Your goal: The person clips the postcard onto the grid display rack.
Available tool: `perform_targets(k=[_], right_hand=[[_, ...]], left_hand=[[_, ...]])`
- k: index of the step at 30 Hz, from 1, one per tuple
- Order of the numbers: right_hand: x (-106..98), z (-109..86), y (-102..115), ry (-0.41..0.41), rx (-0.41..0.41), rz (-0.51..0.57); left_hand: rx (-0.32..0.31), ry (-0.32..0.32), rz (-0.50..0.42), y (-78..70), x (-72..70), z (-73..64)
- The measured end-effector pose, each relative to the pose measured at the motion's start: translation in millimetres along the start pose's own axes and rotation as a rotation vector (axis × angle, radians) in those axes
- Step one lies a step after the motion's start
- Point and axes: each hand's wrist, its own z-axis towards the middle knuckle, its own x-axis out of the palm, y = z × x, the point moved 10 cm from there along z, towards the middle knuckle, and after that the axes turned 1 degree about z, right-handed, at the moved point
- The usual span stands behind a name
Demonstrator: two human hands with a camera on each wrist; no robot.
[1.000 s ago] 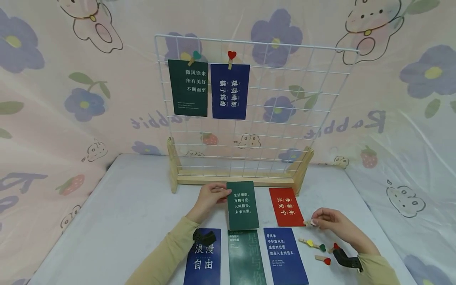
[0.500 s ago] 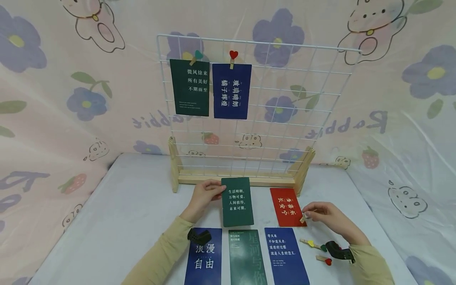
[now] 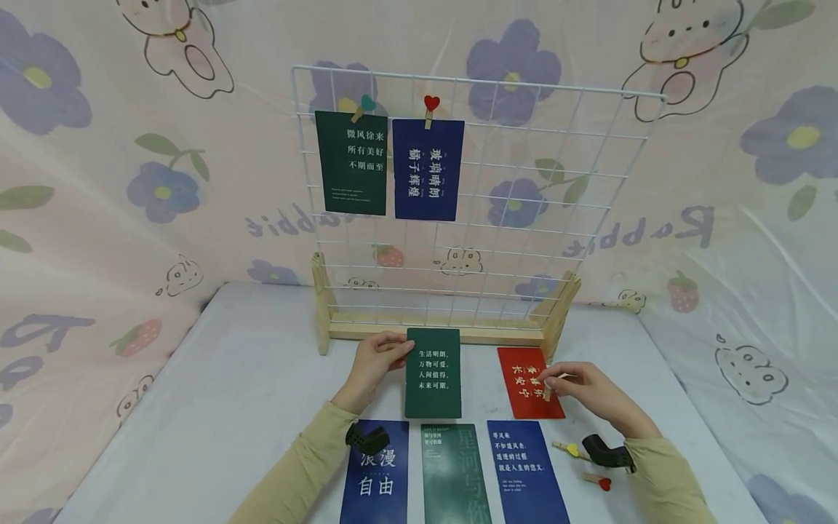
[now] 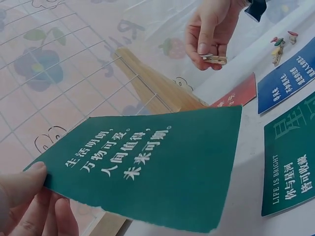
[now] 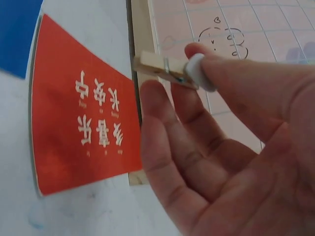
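My left hand [image 3: 377, 364] pinches a green card [image 3: 433, 375] with white characters by its upper left edge, held up in front of the rack's wooden base. In the left wrist view the thumb [image 4: 29, 179] lies on the card's face near one corner. Over the red card [image 3: 524, 378], my right hand [image 3: 585, 389] pinches a small wooden clothespin [image 5: 162, 66] between thumb and fingers. A pale button-like piece [image 5: 200, 72] sits at the clothespin's thumb end.
Behind stands a white wire grid rack [image 3: 524, 196]. A green card [image 3: 353, 164] and a blue card [image 3: 428, 171] hang clipped on it. Nearer lie a blue card [image 3: 376, 502], a green card [image 3: 455, 473] and another blue card [image 3: 527, 473]. Loose clothespins [image 3: 597, 481] lie at the right.
The green card in my left hand has shifted slightly left and stands straighter, off the lower green card. My right hand has moved left with the clothespin, from beside the red card to over it.
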Motion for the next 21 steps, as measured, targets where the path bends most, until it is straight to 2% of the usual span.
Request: perform_targets(k=[12, 21], right_hand=[[3.6, 6.3, 8.3, -0.039, 0.014, 0.006], [8.9, 8.9, 16.1, -0.009, -0.002, 0.011]], left_hand=[[0.006, -0.015, -0.021, -9.1, -2.1, 0.2], [0.012, -0.029, -0.044, -15.3, -0.5, -0.4]])
